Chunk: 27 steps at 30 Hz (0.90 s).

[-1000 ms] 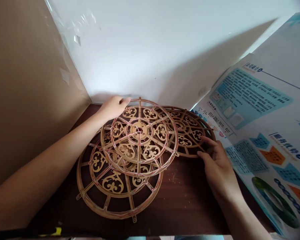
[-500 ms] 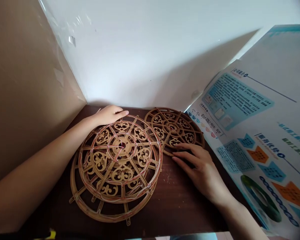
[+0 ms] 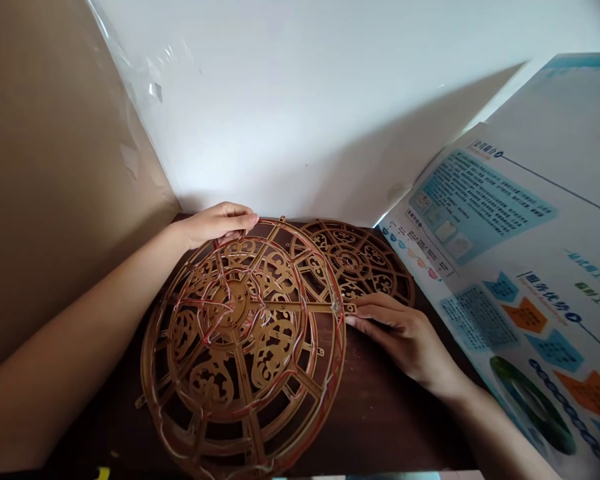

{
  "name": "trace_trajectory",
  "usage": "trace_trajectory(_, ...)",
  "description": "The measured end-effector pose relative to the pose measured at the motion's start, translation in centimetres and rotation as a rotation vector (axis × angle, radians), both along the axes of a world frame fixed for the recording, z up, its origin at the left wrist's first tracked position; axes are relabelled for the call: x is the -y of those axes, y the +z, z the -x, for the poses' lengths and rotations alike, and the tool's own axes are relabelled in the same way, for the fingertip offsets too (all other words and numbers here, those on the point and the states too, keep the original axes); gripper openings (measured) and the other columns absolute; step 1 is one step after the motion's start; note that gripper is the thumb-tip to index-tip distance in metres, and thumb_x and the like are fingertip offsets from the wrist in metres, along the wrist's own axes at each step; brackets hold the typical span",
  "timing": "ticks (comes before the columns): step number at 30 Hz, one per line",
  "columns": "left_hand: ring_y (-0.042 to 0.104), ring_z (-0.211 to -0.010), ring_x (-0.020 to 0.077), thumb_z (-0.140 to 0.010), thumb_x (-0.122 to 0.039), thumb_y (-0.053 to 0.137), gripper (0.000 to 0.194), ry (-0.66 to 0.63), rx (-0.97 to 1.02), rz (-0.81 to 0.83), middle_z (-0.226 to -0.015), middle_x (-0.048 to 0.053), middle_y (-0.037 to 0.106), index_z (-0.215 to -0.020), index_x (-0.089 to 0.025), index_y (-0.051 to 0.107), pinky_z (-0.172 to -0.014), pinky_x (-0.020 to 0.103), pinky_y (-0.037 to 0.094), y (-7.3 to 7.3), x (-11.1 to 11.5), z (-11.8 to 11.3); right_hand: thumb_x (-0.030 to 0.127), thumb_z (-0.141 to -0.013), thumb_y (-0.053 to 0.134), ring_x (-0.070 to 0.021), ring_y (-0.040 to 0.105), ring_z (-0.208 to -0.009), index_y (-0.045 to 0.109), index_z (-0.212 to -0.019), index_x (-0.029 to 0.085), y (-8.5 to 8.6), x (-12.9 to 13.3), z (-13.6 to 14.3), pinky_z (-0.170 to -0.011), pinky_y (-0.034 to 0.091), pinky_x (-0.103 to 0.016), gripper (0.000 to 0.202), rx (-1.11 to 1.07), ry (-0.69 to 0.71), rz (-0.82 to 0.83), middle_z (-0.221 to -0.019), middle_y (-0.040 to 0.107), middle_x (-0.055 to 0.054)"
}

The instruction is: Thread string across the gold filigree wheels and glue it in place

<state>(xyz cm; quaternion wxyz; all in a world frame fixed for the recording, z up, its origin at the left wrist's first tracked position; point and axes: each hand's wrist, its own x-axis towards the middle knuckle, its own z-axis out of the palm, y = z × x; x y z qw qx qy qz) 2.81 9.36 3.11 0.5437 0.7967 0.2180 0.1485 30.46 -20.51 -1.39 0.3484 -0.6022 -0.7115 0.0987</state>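
A round gold openwork frame point(image 3: 238, 301), with red and white wires along its rings and spokes, is lifted and tilted in front of me. My left hand point(image 3: 215, 225) is closed on its far rim, thumb on top and fingers curled beneath. On the right side, my right hand point(image 3: 407, 337) pinches a small tab that sticks out from the frame's rim. Another similar gold frame point(image 3: 321, 351) lies under the lifted one and is largely covered by it. Farther back to the right, a third scrollwork frame point(image 3: 347, 261) rests flat, partly hidden by the rim and my right hand.
The dark brown tabletop point(image 3: 380, 413) carries the frames. A white wall panel point(image 3: 300, 113) stands behind, and a brown board point(image 3: 65, 133) rises at the left. A printed poster sheet point(image 3: 505, 267) leans along the right side. Something yellow point(image 3: 103, 473) shows at the bottom edge.
The top frame has been raised off the stack, tilted and turned, and its near rim now sits closer to me. My right hand has closed on its tab; my left fingers have curled round the rim.
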Motion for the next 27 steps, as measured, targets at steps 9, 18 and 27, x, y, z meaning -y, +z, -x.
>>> trace_trajectory(9, 0.031, -0.046, 0.0082, -0.086, -0.072, 0.073, 0.056, -0.057, 0.022, 0.076, -0.059, -0.004, 0.041, -0.07, -0.023, 0.053, -0.044, 0.026, 0.023, 0.1, 0.2, 0.1, 0.031, -0.103, 0.072, -0.02, 0.078, -0.099, 0.085, -0.103, 0.029, 1.8, 0.1, 0.9, -0.086, 0.064, -0.029, 0.013, -0.048, -0.018, -0.016, -0.108, 0.08, -0.005)
trace_trajectory(18, 0.03, -0.044, 0.0084, -0.086, -0.069, 0.075, 0.052, -0.047, 0.017, 0.101, -0.056, -0.004, 0.041, -0.071, -0.023, 0.055, -0.044, 0.026, 0.022, -0.1, 0.1, 0.0, 0.027, -0.104, 0.071, -0.0215, 0.076, -0.104, 0.083, -0.109, 0.03, 1.1, 0.2, 0.2, -0.09, 0.063, -0.034, 0.014, 0.033, -0.043, -0.044, -0.113, 0.079, -0.005)
trace_trajectory(27, 0.034, -0.05, 0.01, -0.088, -0.064, 0.073, 0.047, -0.071, -0.02, 0.088, -0.066, -0.003, 0.044, -0.072, -0.024, 0.055, -0.047, 0.027, 0.027, -0.2, 0.5, -0.2, 0.03, -0.108, 0.063, -0.0234, 0.074, -0.101, 0.072, -0.107, 0.026, 2.5, -0.1, 1.2, -0.089, 0.059, -0.038, 0.01, 0.164, -0.206, -0.213, -0.109, 0.076, -0.007)
